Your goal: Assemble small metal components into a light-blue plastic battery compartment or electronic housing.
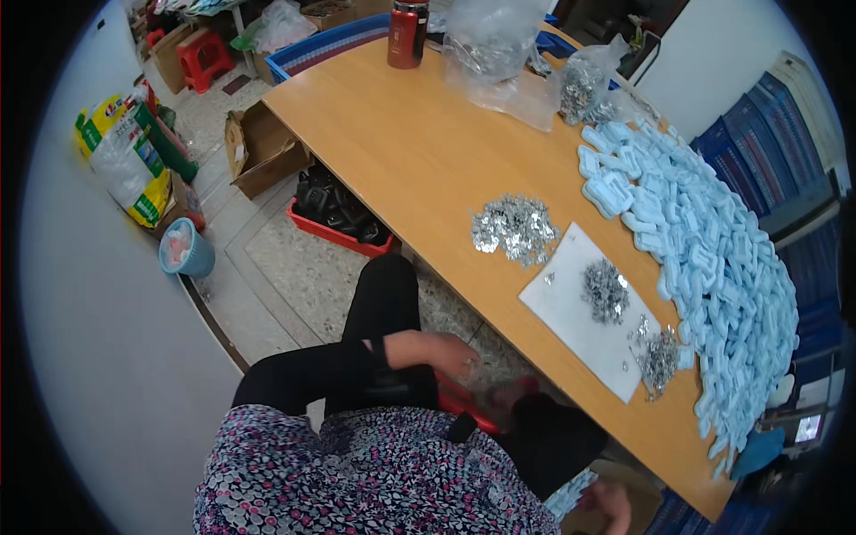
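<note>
Wooden table (401, 134) runs diagonally, biggest thing here. Heap of light-blue pieces (713, 250) covers its right side, spread right up to the edge; a bump or careless reach would likely send outer ones onto the floor. White board (580, 330) lies between heap and near edge; if knocked, its loose metal could slide off and scatter. Shiny silver pile (515, 230) sits just beyond the board; a dragging sleeve could smear it. Grey metal pile (606, 292) rests mid-board, corner pile (658, 361) straddles the board's right edge beside the heap, so these could mix if swept together. Right hand (611, 506) is low, below the table, near more light-blue pieces (569, 493); contact and finger spread: can't tell. Left hand (455, 354) hangs by the knees, blurred; fingers look loosely curled, can't tell if holding anything. Smallest: stray metal bits (549, 279) on the board, easily lost.
</note>
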Demonstrator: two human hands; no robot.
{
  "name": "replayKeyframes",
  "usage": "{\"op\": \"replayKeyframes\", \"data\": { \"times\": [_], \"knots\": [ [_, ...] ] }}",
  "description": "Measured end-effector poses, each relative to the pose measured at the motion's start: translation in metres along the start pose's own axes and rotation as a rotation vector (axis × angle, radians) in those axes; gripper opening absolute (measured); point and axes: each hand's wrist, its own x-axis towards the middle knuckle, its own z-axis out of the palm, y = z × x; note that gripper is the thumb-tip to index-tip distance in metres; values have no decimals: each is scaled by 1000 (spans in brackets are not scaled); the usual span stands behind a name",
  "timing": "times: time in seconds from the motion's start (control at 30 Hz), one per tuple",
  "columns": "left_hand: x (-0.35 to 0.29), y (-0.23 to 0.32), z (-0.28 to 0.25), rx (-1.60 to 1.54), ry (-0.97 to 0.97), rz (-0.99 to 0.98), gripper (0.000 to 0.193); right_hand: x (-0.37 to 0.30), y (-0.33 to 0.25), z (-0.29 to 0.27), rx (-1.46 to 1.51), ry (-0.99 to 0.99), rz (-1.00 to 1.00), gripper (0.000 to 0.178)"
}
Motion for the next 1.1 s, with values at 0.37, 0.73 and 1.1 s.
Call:
{"op": "replayKeyframes", "data": {
  "times": [0.37, 0.73, 1.1],
  "knots": [
    [-125, 108, -105, -207, 78, 153, 40, -21, -138, 46, 180, 754, -666, 29],
    [-99, 33, -185, 173, 1385, -5, 47, 45, -130, 25, 216, 952, -667, 30],
    [-66, 24, -171, 621, 1041, -381, 76, 81, -109, 39, 390, 879, -727, 28]
  ]
}}
